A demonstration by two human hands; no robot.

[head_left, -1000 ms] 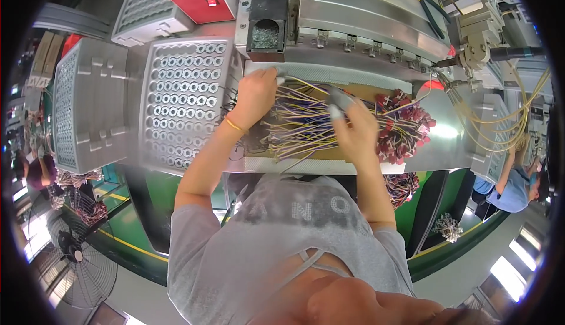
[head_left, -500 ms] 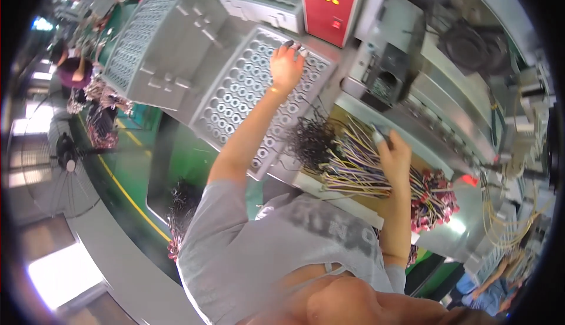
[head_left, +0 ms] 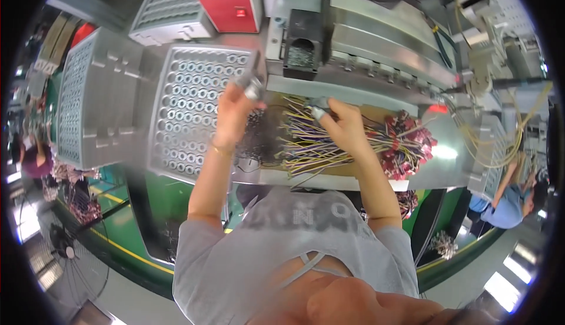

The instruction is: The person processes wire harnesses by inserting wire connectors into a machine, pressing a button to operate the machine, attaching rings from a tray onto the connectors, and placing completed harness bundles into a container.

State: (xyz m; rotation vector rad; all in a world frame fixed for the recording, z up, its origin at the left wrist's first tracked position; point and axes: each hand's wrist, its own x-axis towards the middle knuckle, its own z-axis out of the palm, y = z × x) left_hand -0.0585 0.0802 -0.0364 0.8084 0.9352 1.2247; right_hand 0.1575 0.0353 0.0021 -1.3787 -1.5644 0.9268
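Note:
My left hand is raised over the right side of a grey tray. Its covered fingertips come together, blurred, and whatever small silvery thing may be between them is unclear. Rows of ring-shaped parts fill round pockets in the tray. On the right, my right hand, with grey covers on its fingertips, pinches at the end of a wire above a bundle of yellow, white and dark wires. Red connectors crowd the bundle's right end. A tangle of thin black wires lies between my hands.
Behind the tray stand a red control box and another tray stack. A metal machine with a black block runs along the back. More stacked trays stand at left; a person in blue is at far right.
My left hand has drawn back from the tray's far rows toward the wires. My right hand has moved to the wires' left ends. The whole view has turned.

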